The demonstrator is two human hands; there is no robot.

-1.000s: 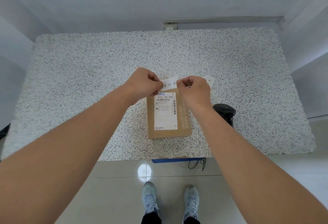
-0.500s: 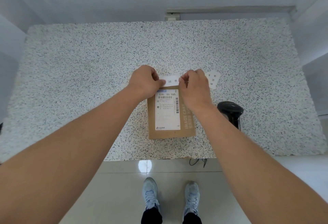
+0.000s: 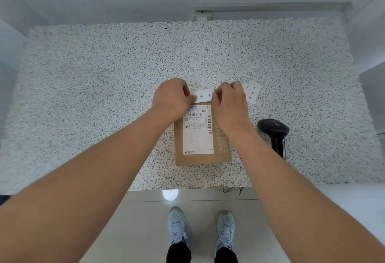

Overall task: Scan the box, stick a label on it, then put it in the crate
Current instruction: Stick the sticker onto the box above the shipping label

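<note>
Box [image 3: 203, 137]: flat brown cardboard, printed shipping sheet on top, lying on the speckled table [image 3: 104, 96] near its front edge. Label [image 3: 203, 95]: white paper strip, a second ago held above, now lowered onto the box's far end; sticking is likely under way. Left hand [image 3: 171, 98] and right hand [image 3: 229, 104] pinch its ends. Black scanner [image 3: 274, 130] stands right; spare labels [image 3: 252, 93] beyond.

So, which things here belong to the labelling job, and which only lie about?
Job: box; white label, pinched by left hand and right hand; scanner.
Lying about: label sheet on table.
</note>
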